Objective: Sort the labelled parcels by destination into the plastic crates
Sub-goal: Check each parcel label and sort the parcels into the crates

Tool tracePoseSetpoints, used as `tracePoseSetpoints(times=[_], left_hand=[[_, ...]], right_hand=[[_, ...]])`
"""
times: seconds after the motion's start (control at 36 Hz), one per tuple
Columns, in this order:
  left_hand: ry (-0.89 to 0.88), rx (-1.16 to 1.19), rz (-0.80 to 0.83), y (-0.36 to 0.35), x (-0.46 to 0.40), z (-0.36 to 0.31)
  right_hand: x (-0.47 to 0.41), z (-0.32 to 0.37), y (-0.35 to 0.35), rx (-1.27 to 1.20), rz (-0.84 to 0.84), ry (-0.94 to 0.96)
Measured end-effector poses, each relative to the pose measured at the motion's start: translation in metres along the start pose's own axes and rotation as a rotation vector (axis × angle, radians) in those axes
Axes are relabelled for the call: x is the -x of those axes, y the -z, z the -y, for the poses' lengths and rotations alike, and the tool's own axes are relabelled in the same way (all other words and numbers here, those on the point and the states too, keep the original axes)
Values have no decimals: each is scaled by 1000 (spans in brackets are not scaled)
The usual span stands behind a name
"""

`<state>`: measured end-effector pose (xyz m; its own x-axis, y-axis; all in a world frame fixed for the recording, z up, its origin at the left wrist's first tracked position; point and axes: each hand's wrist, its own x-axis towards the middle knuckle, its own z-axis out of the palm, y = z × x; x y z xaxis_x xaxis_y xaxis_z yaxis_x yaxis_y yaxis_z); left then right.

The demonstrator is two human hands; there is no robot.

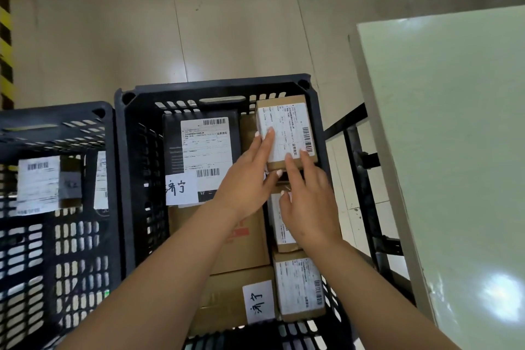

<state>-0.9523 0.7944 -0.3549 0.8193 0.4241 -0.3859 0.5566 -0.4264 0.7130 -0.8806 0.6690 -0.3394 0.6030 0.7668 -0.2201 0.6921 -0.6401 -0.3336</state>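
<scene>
A small brown cardboard parcel [287,122] with a white shipping label sits in the far right corner of the middle black plastic crate [216,86]. My left hand [250,176] grips its left side, fingers on the label. My right hand [308,202] rests on its near edge, fingers spread. In the same crate lie a black box with a large label [204,145], a brown carton [241,241] under my left forearm, and two more small labelled parcels [299,287] along the right wall. Handwritten white tags [260,301] lie on the cartons.
A second black crate [56,122] stands to the left with labelled parcels [38,182] inside. A pale green table [454,136] on a black frame [366,185] stands at the right. Beige floor tiles lie beyond, with yellow-black hazard tape [5,37] at the far left.
</scene>
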Motion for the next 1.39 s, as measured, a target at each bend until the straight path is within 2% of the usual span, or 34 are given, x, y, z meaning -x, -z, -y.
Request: tracePoseSetpoints(times=[0.19, 0.42, 0.64, 0.83, 1.03, 1.22, 1.39], left_hand=[[-37, -104, 15, 14, 10, -7], [9, -168, -48, 44, 74, 2], [-102, -257, -151, 99, 134, -31], [-335, -339, -210, 173, 197, -131], [-574, -483, -204, 216, 245, -239], [-841, -558, -258, 220, 292, -363], [-1055, -570, -293, 185, 335, -466]], right_hand=[[4, 5, 6, -20, 41, -24], [32, 14, 21, -90, 58, -47], [90, 54, 75, -94, -82, 70], [148, 105, 183, -113, -239, 123], [218, 125, 299, 39, -398, 115], [305, 100, 408, 147, -548, 34], [392, 60, 482, 200, -665, -61]])
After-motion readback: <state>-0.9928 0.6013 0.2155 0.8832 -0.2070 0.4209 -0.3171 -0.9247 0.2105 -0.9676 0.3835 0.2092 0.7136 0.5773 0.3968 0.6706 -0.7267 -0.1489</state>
